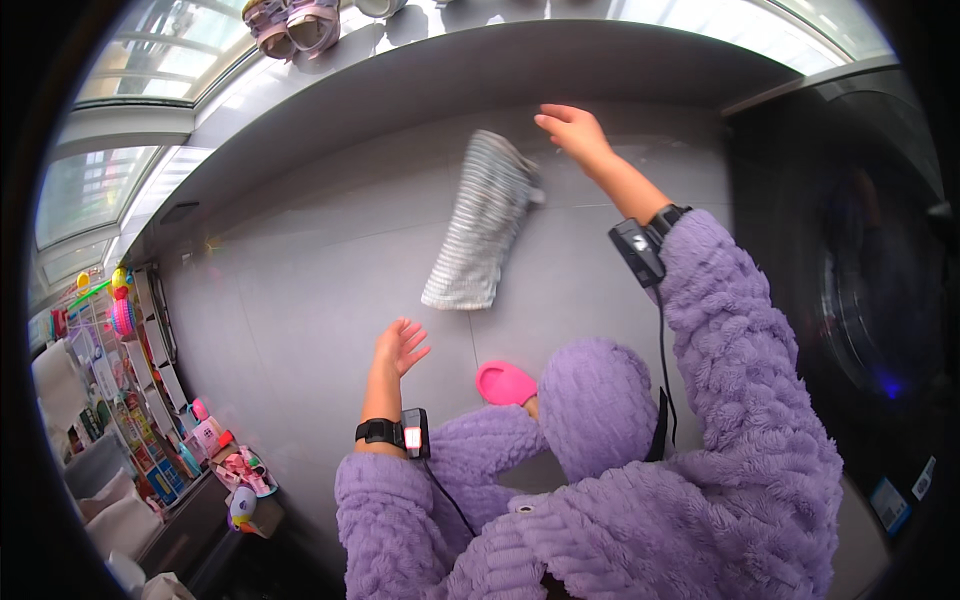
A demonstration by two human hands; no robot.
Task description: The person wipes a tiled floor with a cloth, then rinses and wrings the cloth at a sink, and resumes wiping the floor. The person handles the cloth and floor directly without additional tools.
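A grey-and-white striped cloth (478,225), long and folded, lies over the grey floor tiles in front of me, slightly blurred. Its broad far end has a crumpled corner at the right. My right hand (577,133) reaches past that far end with fingers stretched out, a small gap between it and the cloth. Nearer to me, my left hand (402,346) is below the cloth's near end, fingers spread and nothing in them. Both wrists carry black straps with small cabled boxes, and fluffy purple sleeves cover my arms.
A pink slipper (505,383) shows beside my purple-clad knee (597,410). At the right stands a dark front-loading appliance (850,270) with a round door. Shelves with toys (140,400) line the left. Shoes (300,25) sit on the far ledge under windows.
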